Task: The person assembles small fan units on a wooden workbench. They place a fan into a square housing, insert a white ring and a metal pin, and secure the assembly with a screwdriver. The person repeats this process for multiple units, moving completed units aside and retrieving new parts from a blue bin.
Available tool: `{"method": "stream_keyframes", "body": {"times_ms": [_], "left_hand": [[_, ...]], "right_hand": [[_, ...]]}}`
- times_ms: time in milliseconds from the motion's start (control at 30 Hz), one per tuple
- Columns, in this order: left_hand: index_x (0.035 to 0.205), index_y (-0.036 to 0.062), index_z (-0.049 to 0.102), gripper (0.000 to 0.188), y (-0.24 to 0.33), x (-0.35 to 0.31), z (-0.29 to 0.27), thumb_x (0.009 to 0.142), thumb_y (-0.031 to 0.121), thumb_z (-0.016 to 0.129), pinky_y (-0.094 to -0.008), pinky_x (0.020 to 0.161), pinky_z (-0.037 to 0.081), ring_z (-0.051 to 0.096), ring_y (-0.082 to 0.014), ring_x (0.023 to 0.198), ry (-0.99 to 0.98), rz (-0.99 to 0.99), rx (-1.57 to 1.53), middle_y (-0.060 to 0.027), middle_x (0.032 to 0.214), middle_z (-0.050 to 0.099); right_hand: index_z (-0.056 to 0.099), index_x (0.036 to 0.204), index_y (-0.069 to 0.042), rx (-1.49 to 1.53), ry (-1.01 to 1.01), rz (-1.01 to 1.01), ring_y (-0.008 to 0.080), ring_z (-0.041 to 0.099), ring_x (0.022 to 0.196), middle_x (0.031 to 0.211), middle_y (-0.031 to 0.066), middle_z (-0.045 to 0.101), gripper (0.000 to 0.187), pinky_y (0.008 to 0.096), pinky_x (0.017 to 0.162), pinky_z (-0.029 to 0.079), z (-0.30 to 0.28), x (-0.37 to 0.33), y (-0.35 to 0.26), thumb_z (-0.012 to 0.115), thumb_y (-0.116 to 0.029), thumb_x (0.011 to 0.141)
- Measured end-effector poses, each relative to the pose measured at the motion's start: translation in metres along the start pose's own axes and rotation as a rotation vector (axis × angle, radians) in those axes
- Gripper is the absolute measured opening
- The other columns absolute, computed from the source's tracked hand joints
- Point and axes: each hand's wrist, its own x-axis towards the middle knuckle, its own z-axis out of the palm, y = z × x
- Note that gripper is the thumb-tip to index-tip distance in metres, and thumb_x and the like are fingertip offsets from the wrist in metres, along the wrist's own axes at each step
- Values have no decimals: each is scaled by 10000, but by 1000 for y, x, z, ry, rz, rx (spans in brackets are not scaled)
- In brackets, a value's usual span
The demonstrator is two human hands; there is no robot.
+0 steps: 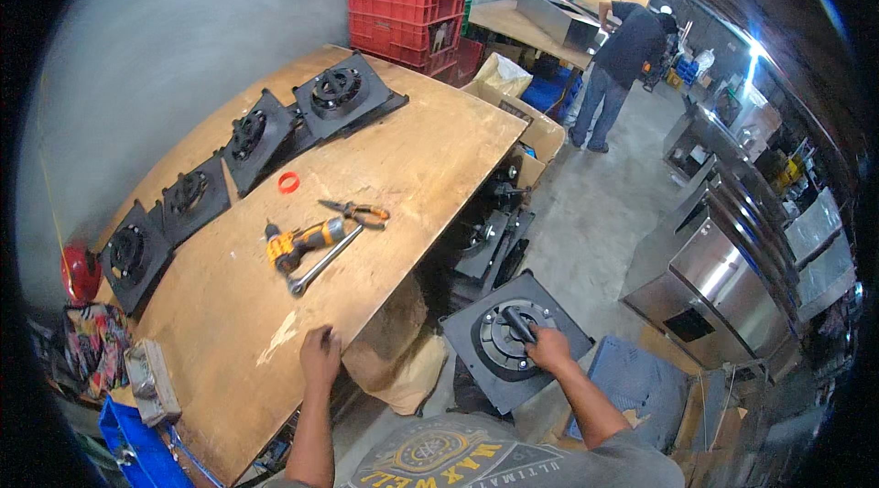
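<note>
My right hand (549,349) is closed around a black handle-like part (519,324) at the middle of a square black plate assembly (494,385). This assembly has a round grey centre with bolts and sits tilted in front of me, off the table's right edge. My left hand (320,357) is at the near edge of the wooden table (385,277), its fingers curled in; whatever they may hold is hidden. Beyond it on the tabletop lie a ratchet wrench (322,264), a yellow and black cordless drill (298,243) and pliers (357,211) with orange-black handles.
Several similar black plate assemblies (337,90) line the table's wall side, and a red ring (288,182) lies before them. Red crates (403,16) stand behind. More black units (481,245) are beneath the table edge. Steel cabinets (705,273) fill the right; another person (627,53) works farther back.
</note>
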Motion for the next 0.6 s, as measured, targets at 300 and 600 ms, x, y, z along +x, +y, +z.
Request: {"method": "stream_keyframes", "body": {"times_ms": [300,600], "left_hand": [[1275,72,565,521,73,135,145,839,344,649,-572,1119,271,390,-384,1340,-49,113,515,-206,1428,442],[1266,79,565,535,73,141,145,821,363,648,-579,1132,250,391,-403,1348,-76,80,532,-209,1438,448]], "right_hand": [[624,1226,-95,-56,-107,-304,402,669,949,987,209,699,441,526,838,522,-4,268,8,673,-237,811],[615,1243,-95,-57,-59,-488,373,689,889,942,204,699,421,514,771,547,24,412,-18,618,-209,837]]}}
